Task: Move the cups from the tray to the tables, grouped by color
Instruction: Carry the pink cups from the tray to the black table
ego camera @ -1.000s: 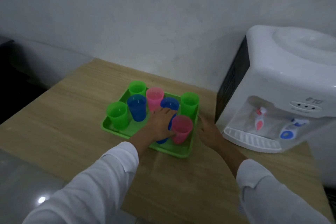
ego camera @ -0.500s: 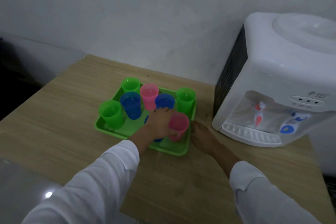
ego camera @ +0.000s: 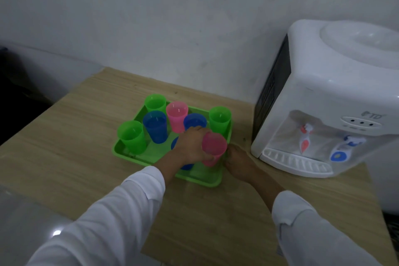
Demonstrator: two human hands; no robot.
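The left hand [ego camera: 191,147] had its fingers curled round the side of a pink cup [ego camera: 214,149], which stood at the near right of the tray [ego camera: 121,151]. The cup's long axis ran roughly upright with its mouth up, and it lay to the right of the palm, pressed against the fingers. Whether its base had cleared the tray floor could not be told. That hand was plainly the one placed for the lift, and the way out looked to be straight up, since other cups stood close behind and to the left. The right hand [ego camera: 239,163] lay on the table [ego camera: 64,157] just beside the tray's right rim, fingertips at the rim. Whether they pinched it or only leaned on it could not be told. Eight cups were on the tray. There were three green cups [ego camera: 131,137], three blue cups [ego camera: 155,126], one largely hidden under the left hand, and two pink, the second pink cup [ego camera: 177,116] being in the far row. A dispenser [ego camera: 323,103] stood on the right of the table.
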